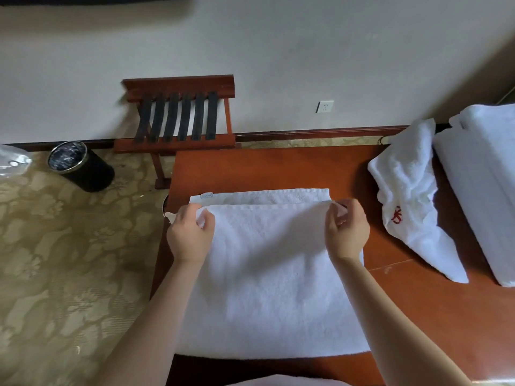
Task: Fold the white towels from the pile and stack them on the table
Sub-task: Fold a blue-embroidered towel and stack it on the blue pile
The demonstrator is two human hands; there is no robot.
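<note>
On one table (278, 168), one pinched towel (273, 274)

We log one white towel (267, 274) flat on the tabletop (306, 168), doubled over. Its upper layer's edge lies just short of the far edge at 12 o'clock, with a small label (207, 195) at 11 o'clock. At 3 o'clock lies a crumpled towel (409, 196) with red embroidery, and beside it a folded stack (485, 185).
</note>
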